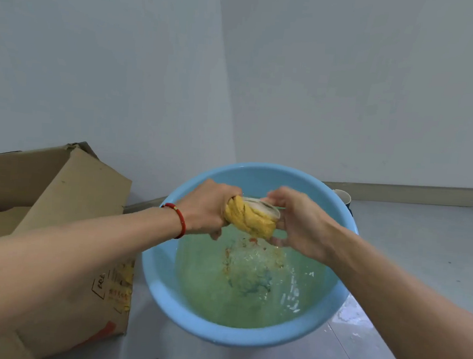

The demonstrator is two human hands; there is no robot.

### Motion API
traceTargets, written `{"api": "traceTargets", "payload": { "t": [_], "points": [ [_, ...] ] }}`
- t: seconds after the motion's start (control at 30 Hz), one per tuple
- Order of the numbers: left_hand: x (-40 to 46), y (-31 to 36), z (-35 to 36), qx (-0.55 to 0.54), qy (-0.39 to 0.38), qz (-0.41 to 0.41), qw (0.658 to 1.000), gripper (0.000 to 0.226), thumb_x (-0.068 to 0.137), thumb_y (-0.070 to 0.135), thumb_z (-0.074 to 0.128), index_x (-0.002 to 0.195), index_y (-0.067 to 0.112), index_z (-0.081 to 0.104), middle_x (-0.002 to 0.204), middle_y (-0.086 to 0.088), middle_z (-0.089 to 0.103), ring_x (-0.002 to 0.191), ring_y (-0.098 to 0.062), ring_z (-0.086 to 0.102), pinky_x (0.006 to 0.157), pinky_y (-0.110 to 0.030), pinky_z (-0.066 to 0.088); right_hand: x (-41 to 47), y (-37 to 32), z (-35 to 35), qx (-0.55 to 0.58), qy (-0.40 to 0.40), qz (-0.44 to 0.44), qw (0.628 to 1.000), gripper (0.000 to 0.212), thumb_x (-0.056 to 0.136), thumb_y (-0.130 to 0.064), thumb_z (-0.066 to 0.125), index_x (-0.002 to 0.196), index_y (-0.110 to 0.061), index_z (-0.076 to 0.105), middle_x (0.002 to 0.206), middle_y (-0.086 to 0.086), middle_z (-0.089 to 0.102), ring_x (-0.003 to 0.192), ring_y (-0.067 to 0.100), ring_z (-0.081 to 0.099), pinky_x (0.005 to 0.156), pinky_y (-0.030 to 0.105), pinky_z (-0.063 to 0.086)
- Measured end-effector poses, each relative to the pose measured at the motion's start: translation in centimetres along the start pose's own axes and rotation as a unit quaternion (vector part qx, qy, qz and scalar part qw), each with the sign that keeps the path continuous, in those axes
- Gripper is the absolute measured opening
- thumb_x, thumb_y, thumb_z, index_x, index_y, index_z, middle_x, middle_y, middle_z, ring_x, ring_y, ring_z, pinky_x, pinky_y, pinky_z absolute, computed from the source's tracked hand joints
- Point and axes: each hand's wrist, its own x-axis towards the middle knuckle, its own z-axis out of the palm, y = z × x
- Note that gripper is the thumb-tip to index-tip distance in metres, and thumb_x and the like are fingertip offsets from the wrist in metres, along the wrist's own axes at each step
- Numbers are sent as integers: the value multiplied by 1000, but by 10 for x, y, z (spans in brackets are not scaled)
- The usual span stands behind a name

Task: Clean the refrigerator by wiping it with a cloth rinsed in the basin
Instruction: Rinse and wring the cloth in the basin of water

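Observation:
A yellow cloth (250, 217), twisted into a tight roll with a white inner side showing, hangs over the light blue basin (165, 284). My left hand (207, 208), with a red string bracelet at the wrist, grips the cloth's left end. My right hand (297, 221) grips its right end. The basin stands on the floor and holds cloudy greenish water (249, 293) with ripples and small orange flecks under the cloth. The refrigerator is out of view.
An open cardboard box (58, 193) lies on the floor at the left, touching the basin's side. A paper cup (343, 197) stands behind the basin at the right. White walls meet in a corner behind. Wet patches shine on the grey floor (360, 316) at the right.

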Motion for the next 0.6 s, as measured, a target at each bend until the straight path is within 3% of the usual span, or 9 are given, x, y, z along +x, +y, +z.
{"api": "traceTargets", "payload": {
  "t": [0.1,0.13,0.2,0.27,0.33,0.4,0.43,0.53,0.6],
  "points": [
    [2,1,-4,29,106,156,982,17,78,1,56,86,16,57,67,-4,68,56,-24,67,49,-32,49,2,4,18,169,-65,121,976,47,93,-59,62,108,-15,68,96,11,69,91,29,65,91,54,56],
    [3,1,-4,55,131,203,969,17,78,10,55,93,18,58,71,-2,67,60,-25,65,52,-31,47,2,5,25,192,-122,133,965,56,91,-65,63,112,-13,68,102,15,70,94,33,68,85,52,60],
    [4,-3,-6,129,161,244,947,24,77,26,50,100,24,55,73,2,64,60,-21,61,47,-30,44,-3,5,31,181,-205,116,955,72,87,-70,59,128,-10,62,117,25,70,93,35,73,61,31,62],
    [5,-9,-8,212,170,270,924,21,73,21,56,94,21,58,68,2,63,51,-24,60,38,-28,39,-7,4,32,88,-213,78,970,60,92,-57,65,125,-7,57,102,16,72,67,19,66,40,17,42],
    [4,-3,-12,292,123,278,907,10,70,10,58,79,14,58,58,-3,59,42,-28,56,38,-22,25,-3,8,35,-145,-131,25,980,27,92,-28,75,101,-7,60,76,6,62,53,15,50,39,23,32],
    [3,12,-6,371,24,213,903,11,81,5,54,86,15,56,67,-6,62,57,-32,60,46,-28,22,3,10,40,-409,-25,-33,912,20,85,-18,74,77,-10,57,66,3,57,53,22,49,47,27,35],
    [1,18,0,363,-18,145,920,10,85,9,54,89,18,56,73,-6,62,66,-32,59,51,-32,26,5,11,43,-497,14,-61,865,22,82,-19,73,73,-13,54,64,1,57,55,24,53,49,28,37],
    [-3,21,27,193,-35,-2,981,17,80,18,61,68,18,49,60,0,49,64,-26,50,54,-31,34,3,9,39,-643,45,-121,755,17,84,-19,68,77,-18,52,69,-1,53,68,31,57,57,30,41],
    [-2,23,38,61,-49,-63,995,31,76,21,70,56,15,48,51,1,46,53,-23,46,46,-28,33,0,10,35,-710,55,-159,684,10,89,-17,64,96,-17,57,79,2,56,74,32,52,64,35,40]
  ]
}}
